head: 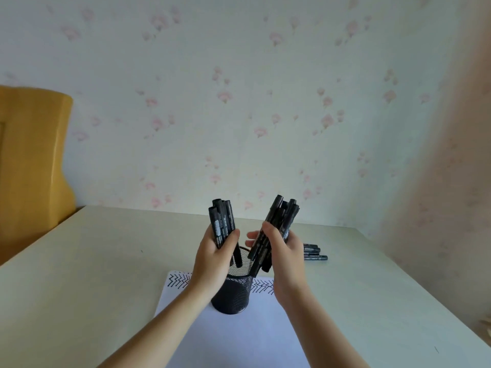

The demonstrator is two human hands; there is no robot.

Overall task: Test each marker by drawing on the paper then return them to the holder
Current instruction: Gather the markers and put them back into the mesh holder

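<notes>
Two bunches of black markers, left hand [212, 257] and right hand [283, 254] fingers curled round each, above black mesh holder [231, 294] on white paper [239, 333] bearing test strokes; few markers [314, 253] left on table [106, 261].

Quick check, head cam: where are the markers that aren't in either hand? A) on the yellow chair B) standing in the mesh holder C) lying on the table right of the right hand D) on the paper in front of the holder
C: three loose markers lie on the table just beyond the right hand.
</notes>
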